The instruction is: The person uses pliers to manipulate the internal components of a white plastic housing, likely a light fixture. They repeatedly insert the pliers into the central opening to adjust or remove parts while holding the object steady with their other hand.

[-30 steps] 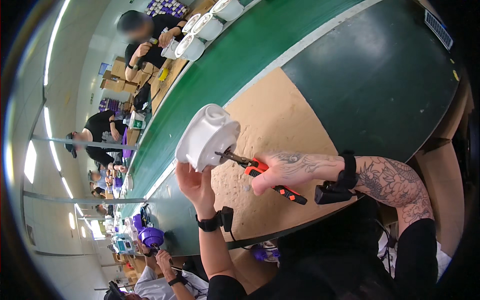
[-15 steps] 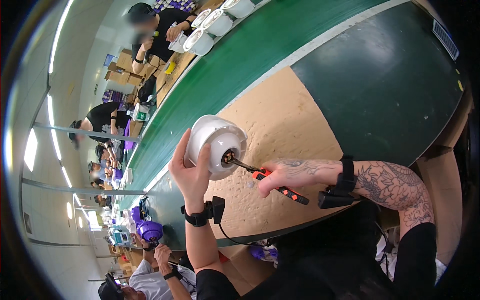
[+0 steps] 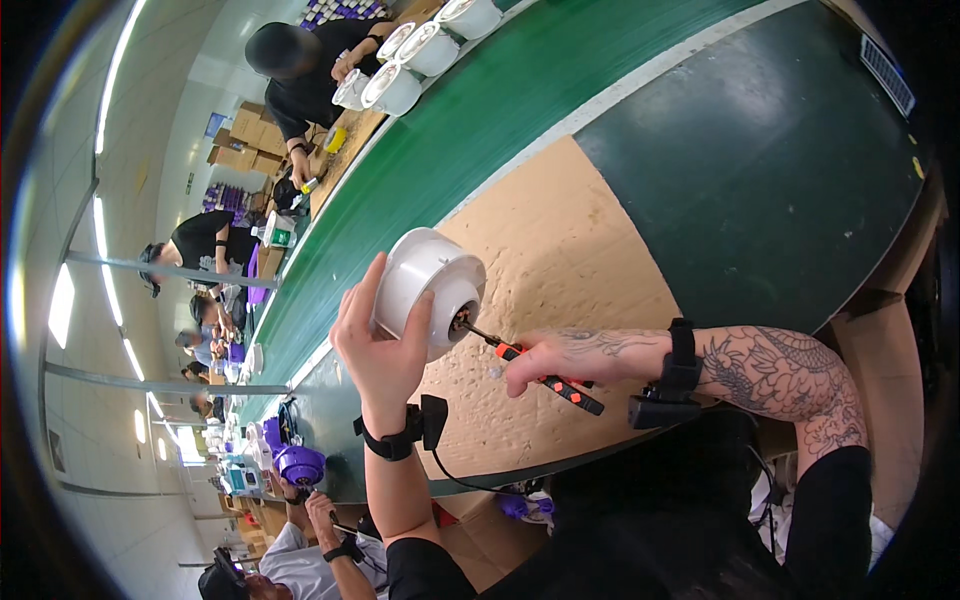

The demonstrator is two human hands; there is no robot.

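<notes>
Orange-and-black pliers (image 3: 574, 394) are being gripped by the right hand (image 3: 548, 358), fingers curled closed; the left hand (image 3: 380, 365), partly spread, is cupping a white housing (image 3: 430, 265) over the left edge of the cardboard sheet (image 3: 575, 230); plier tips are apparently working the round opening; the next move is probably calling for steady support.

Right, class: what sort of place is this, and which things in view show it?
Probably a factory assembly line: what looks like a green conveyor belt, several workers stationed along it, and similar white tub-shaped housings grouped at its edge.
</notes>
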